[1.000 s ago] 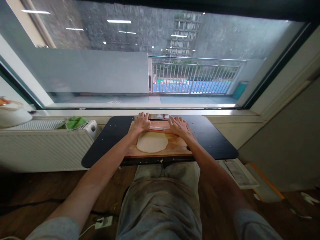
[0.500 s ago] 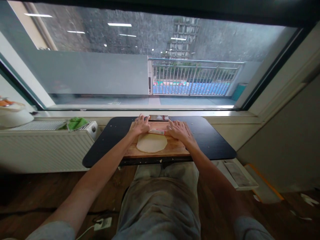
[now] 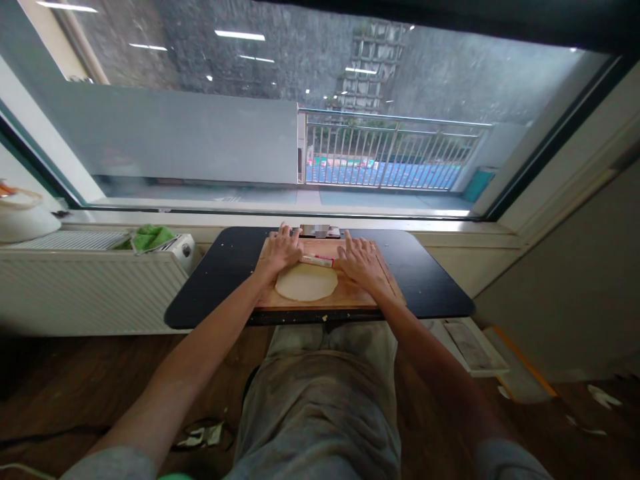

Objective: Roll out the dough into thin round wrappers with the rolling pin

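A white rolling pin [image 3: 318, 261] with red markings lies across a wooden board [image 3: 350, 299]. My left hand [image 3: 282, 251] presses on its left end, palm down, fingers stretched forward and spread. On the other end rests my right hand [image 3: 358, 257], also with fingers out and apart. Both palms cover the pin's ends. A thin, pale, roundish sheet of dough [image 3: 306, 284] lies flat on the board, just on my side of the pin. Its far edge runs close to or under the pin; which, I cannot tell.
The board sits on a black table [image 3: 200, 285] with rounded corners. A phone-like flat object [image 3: 320, 231] stands at the far edge, below the window. To the left is a radiator [image 3: 100, 287] bearing a green cloth [image 3: 151, 237]. A power strip [image 3: 204, 435] lies on the floor.
The view has tilted and shifted slightly. The pin now lies at a slight slant, and the fingers of my right hand have spread and lifted more. The dough stays flat on the board.
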`<state>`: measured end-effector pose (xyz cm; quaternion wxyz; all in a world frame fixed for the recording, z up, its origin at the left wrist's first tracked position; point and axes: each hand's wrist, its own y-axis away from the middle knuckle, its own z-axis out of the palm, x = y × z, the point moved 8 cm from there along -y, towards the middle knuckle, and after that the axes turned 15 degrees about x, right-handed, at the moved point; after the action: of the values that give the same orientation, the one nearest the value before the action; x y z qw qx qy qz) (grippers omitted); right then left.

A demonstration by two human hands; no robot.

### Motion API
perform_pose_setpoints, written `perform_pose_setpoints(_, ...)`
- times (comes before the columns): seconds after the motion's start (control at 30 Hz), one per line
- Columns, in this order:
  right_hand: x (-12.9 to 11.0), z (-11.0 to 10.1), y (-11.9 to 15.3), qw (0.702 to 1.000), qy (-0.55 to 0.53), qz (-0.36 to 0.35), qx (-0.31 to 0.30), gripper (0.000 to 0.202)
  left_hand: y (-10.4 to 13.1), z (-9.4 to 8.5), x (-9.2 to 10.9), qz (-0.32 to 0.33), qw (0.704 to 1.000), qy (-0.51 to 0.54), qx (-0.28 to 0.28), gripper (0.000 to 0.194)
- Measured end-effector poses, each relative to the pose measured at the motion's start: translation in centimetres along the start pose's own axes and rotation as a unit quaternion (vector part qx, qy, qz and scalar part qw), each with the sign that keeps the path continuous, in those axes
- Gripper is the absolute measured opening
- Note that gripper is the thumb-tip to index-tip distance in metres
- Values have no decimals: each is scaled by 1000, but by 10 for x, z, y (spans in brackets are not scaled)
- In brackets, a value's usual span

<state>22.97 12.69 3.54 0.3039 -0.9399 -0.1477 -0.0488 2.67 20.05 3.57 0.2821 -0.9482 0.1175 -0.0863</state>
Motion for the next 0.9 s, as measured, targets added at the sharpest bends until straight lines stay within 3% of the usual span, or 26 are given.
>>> perform_pose_setpoints(0.27,35,49,-45,997,-31,70,-29,56,-36,27,-2,18,1000,17,-14,56)
perform_pose_setpoints(0.43,43,58,-51,993,-39,100,-47,62,-40,36,-5,6,999,20,-34,59)
perform_pose_setpoints(0.6,32,44,-34,996,-29,67,-57,61,-25,30,-2,5,999,6,-44,61)
perform_pose_setpoints(0.73,4,17,-6,998,-35,-34,-35,52,-2,17,1,29,999,-8,-30,60)
perform_pose_setpoints(0.9,-16,-15,23,998,-61,-8,-19,53,25,0,0,62,998,8,-4,58)
